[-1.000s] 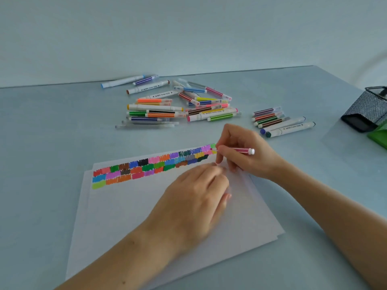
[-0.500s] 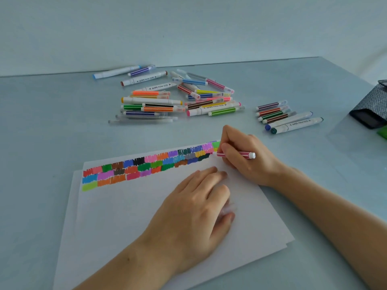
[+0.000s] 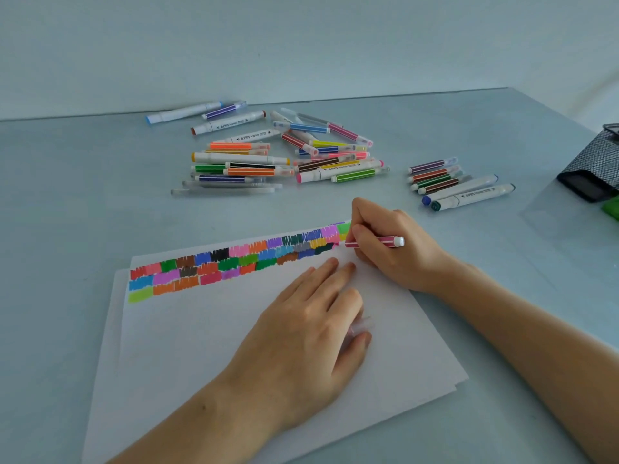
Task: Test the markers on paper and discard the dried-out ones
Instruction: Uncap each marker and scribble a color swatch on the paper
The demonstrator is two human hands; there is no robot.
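My right hand (image 3: 398, 252) grips a pink striped marker (image 3: 378, 242) like a pen, its tip on the white paper (image 3: 201, 346) at the right end of the colour swatches (image 3: 234, 262). A small pink mark lies under the tip. My left hand (image 3: 308, 339) presses flat on the paper with straight fingers, and a clear marker cap (image 3: 361, 324) is pinched between its thumb and forefinger. A big loose pile of markers (image 3: 268, 155) lies on the table behind the paper. A smaller row of markers (image 3: 449, 182) lies to the right of the pile.
A black mesh holder (image 3: 593, 169) lies on its side at the right edge, with something green (image 3: 611, 209) beside it. Clear loose caps or barrels (image 3: 224, 189) lie at the pile's front. A pale wall stands behind the grey table (image 3: 67, 212).
My view has shifted, so the paper sits lower left in frame. My right hand moved the pink marker tip slightly down along the swatch end. My left hand stayed on the paper.
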